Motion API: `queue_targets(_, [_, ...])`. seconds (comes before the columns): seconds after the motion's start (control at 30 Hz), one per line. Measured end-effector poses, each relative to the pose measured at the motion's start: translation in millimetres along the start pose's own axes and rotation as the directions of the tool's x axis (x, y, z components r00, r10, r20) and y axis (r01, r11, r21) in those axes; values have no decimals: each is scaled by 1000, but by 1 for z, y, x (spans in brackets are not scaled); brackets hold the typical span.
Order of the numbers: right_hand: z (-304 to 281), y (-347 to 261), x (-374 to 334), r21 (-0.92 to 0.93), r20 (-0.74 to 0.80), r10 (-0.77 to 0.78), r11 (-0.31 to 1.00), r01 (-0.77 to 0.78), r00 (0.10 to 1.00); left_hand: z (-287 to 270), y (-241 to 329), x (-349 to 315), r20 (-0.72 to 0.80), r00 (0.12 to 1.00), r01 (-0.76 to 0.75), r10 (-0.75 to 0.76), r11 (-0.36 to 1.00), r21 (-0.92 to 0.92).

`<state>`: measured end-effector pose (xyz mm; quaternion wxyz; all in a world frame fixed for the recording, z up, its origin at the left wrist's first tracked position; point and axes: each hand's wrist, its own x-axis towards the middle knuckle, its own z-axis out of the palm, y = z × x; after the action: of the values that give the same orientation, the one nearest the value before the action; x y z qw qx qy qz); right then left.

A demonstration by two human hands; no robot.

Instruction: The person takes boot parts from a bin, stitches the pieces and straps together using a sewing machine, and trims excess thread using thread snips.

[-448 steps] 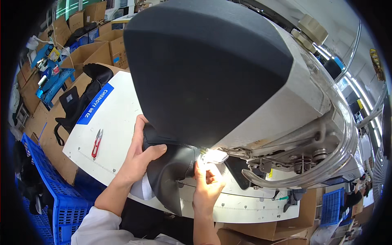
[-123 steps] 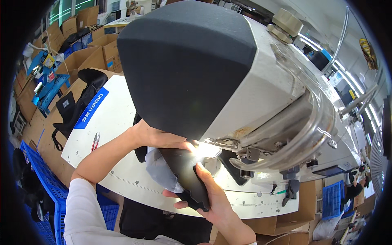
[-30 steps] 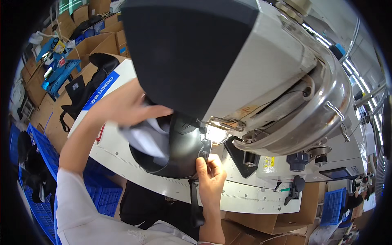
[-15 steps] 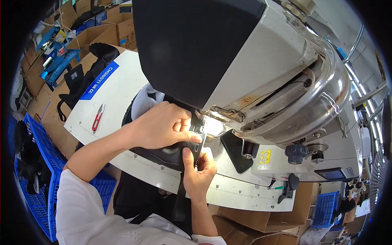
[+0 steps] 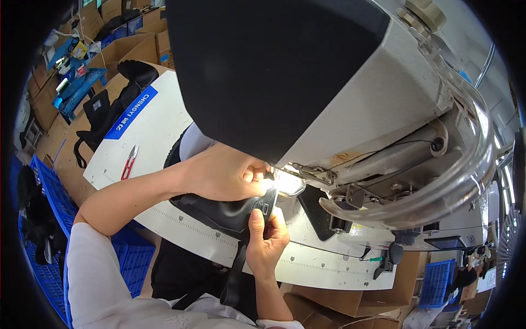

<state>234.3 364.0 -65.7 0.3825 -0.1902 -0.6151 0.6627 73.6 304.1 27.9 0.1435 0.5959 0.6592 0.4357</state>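
Note:
Under the sewing machine [image 5: 339,137] lies a black bag-like piece [image 5: 216,213], with pale grey-blue fabric [image 5: 194,141] showing at its far side. My left hand [image 5: 224,174] rests across it, fingers curled and pinching its far right edge in the bright lamp light beside the needle area. My right hand [image 5: 267,241] grips the nearer part of that edge, thumb on top and fingers underneath, close to a small slotted fitting [image 5: 266,209]. From the piece a black strap [image 5: 234,277] hangs over the table's front edge. Glare and the machine head hide the needle.
Red-handled thread snips [image 5: 129,163] lie on the white table [image 5: 164,104] at left. A dark phone-like slab [image 5: 315,211] sits right of my hands. Blue crates [image 5: 55,203] stand left, cardboard boxes [image 5: 339,299] below right. More black pieces [image 5: 118,104] lie beyond the table.
My left hand has shifted slightly away from me, its thumb leaving the fitting for the lit edge. The strap has swung left. The view has tilted, so the machine sits differently.

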Motion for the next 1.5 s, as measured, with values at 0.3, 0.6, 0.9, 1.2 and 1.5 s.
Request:
queue_targets(0.3, [4, 5, 8, -17, -60, 14, 1000, -15, 998, -8, 4, 16, 132, 982, 113, -135, 981, 159])
queue_targets(0.6, [12, 14, 3, 62, -72, 5, 998, 0, 997, -16, -3, 18, 257, 938, 183, -231, 963, 199])
queue_targets(0.9, [0, 23, 3, -96, -100, -38, 995, 28, 994, 0, -19, 15, 216, 973, 77, -82, 997, 30])
queue_targets(1.2, [2, 14, 4, -117, -87, -24, 993, 14, 996, -14, 4, 20, 273, 909, 321, -316, 947, 28])
queue_targets(1.5, [3, 11, 12, -139, -72, -66, 989, 56, 995, -20, 8, 22, 268, 926, 268, -265, 963, 26])
